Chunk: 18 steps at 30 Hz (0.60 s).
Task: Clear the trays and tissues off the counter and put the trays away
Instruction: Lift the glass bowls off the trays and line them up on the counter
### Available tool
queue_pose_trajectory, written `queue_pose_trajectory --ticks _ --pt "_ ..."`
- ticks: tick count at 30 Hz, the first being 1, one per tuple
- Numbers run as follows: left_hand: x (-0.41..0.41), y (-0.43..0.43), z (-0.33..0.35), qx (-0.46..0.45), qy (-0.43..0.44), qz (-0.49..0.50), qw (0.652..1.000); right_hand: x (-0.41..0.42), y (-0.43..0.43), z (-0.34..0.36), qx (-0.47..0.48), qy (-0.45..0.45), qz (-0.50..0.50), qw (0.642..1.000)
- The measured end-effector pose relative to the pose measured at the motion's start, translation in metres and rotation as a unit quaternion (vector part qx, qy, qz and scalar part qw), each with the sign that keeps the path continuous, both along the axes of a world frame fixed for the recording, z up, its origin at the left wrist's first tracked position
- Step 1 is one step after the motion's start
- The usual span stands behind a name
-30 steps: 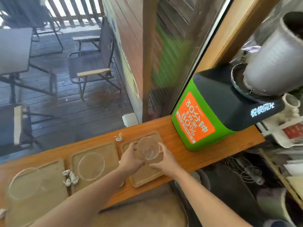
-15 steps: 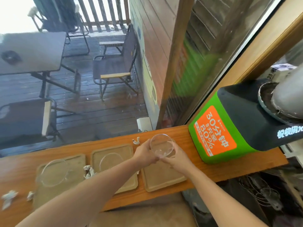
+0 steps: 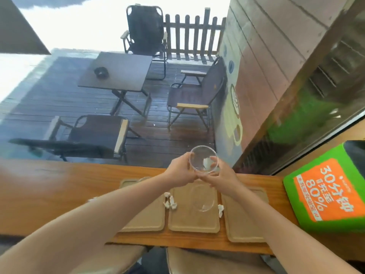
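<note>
Both hands hold a clear glass dish (image 3: pixel 203 157) raised above the wooden counter (image 3: pixel 49 192): my left hand (image 3: pixel 180 172) grips its left rim, my right hand (image 3: pixel 221 174) its right rim. Three brown trays lie side by side below. The left tray (image 3: pixel 147 218) is partly hidden by my left forearm. The middle tray (image 3: pixel 194 218) carries a second clear glass dish (image 3: pixel 202 198). The right tray (image 3: pixel 241 220) is bare. Crumpled white tissues (image 3: pixel 170 200) lie between the left and middle trays, and another tissue (image 3: pixel 220 209) sits between the middle and right trays.
A green and orange box (image 3: pixel 325 192) stands on the counter's right end. A window behind the counter looks onto a wet deck with a table (image 3: pixel 116 71) and folding chairs. Stool seats (image 3: pixel 207 262) sit under the counter's near edge.
Both hands have lifted the glass dish off the right tray and raised it higher. The view has tilted upward and shifted left, so the green box now sits at the right edge.
</note>
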<state>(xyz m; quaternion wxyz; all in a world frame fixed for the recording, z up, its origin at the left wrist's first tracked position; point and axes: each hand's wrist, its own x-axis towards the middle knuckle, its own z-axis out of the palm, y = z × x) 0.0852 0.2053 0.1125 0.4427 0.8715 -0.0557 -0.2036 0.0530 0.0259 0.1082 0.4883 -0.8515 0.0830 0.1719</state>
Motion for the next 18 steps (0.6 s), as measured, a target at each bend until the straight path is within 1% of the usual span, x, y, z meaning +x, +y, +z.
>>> queue_pose_trajectory --ticks 3,6,10,16,18 --pt "0.011 0.067 -0.004 0.005 -0.019 -0.016 1.0 0.01 0.061 0.0 0.02 -0.006 0.01 1.0" --pt "0.021 0.13 -0.006 -0.02 -0.022 -0.02 0.999 0.021 0.125 -0.002 0.026 -0.01 -0.007 1.0" --pt "0.04 0.213 -0.013 -0.036 -0.022 -0.016 0.999 0.037 0.214 -0.006 0.026 -0.04 -0.03 0.998" --pt "0.055 0.321 -0.042 0.025 -0.011 -0.024 0.999 0.047 0.33 -0.029 0.04 -0.023 -0.045 0.998" --pt "0.06 0.345 -0.057 0.047 0.0 -0.02 0.999 0.052 0.357 -0.045 0.054 0.0 -0.059 0.997"
